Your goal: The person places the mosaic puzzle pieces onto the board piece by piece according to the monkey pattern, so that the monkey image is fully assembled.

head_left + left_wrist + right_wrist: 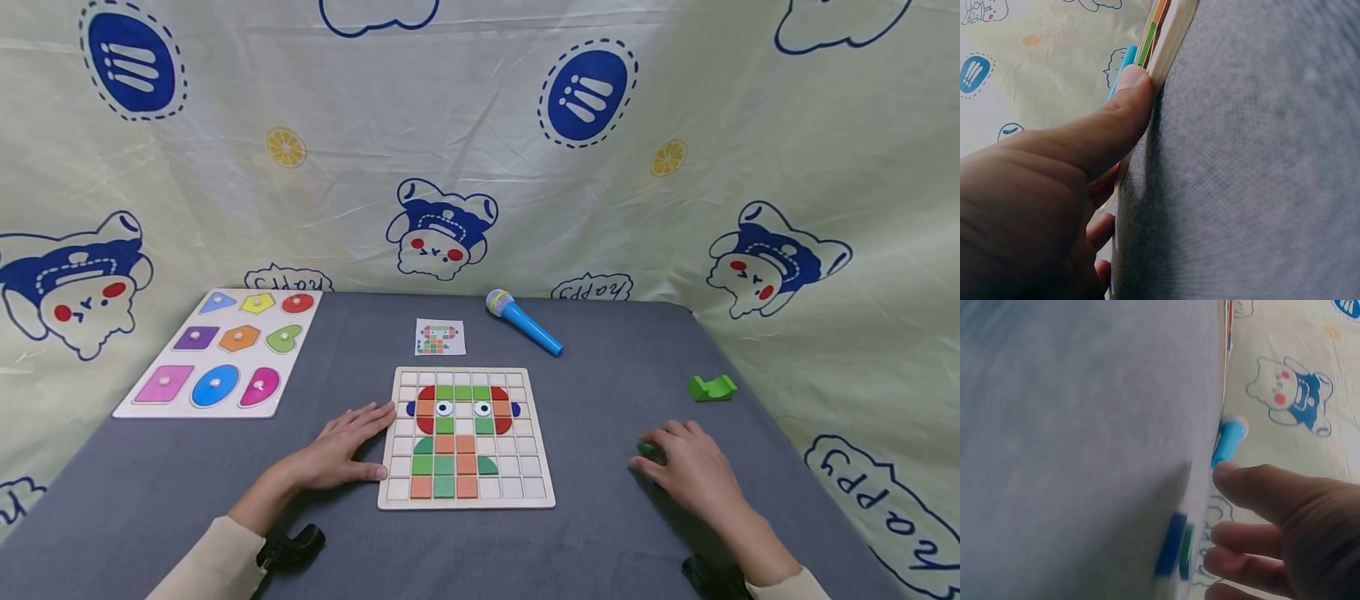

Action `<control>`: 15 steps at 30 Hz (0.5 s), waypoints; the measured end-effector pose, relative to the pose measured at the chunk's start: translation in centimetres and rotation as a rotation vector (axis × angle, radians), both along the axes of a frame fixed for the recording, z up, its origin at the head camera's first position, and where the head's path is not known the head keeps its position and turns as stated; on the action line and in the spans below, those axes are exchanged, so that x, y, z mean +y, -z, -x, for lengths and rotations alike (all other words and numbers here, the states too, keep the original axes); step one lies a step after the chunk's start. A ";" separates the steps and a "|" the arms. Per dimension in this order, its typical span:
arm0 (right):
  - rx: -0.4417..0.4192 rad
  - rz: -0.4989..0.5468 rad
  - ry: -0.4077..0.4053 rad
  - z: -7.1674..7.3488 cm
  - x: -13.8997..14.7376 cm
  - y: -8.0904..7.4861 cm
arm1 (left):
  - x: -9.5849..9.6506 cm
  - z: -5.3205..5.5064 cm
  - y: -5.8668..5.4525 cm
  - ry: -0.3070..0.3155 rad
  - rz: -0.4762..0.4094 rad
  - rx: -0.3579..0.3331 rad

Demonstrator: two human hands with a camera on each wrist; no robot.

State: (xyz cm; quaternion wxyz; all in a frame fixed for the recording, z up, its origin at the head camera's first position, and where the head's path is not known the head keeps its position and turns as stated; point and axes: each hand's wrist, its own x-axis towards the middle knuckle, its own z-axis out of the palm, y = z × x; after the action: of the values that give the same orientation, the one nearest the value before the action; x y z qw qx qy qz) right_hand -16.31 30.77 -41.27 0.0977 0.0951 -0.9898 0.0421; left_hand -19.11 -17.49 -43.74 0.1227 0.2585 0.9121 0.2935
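Note:
A square wooden mosaic board (540, 492) holds red, green and orange tiles arranged as a figure, with two eye tiles (444, 408). My left hand (341, 450) lies along its left edge, fingers extended and thumb touching the lower left side. In the left wrist view the thumb (1132, 94) presses against the board's rim (1172, 44). Over to the right, my right hand (693, 467) hovers just above a small green piece (651, 452), thumb and fingers apart. The right wrist view shows a blue piece (1171, 544) beside a green one (1186, 551), both near the fingertips.
Behind the board lies a small picture card (440, 337) showing a similar figure. A blue toy microphone (525, 323) is right of the card. A shape puzzle board (180, 337) with knobbed pieces occupies the back left. A green curved block (712, 388) sits near the right edge.

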 end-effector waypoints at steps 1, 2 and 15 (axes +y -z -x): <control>-0.009 0.002 0.012 0.0 0.3 0.0 | 0.0 0.0 0.0 0.002 0.000 0.002; -0.019 0.004 0.023 -0.1 0.5 0.0 | 0.0 0.0 0.0 0.003 -0.001 0.003; -0.073 0.009 0.069 0.4 2.2 0.4 | 0.0 -0.2 -0.1 0.002 -0.007 0.008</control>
State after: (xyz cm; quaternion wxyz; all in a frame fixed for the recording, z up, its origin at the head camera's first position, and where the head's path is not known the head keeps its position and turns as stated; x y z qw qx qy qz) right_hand -16.75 32.99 -41.68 0.0635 0.0589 -0.9951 0.0468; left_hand -18.96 -17.54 -43.67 0.1183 0.2610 0.9113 0.2956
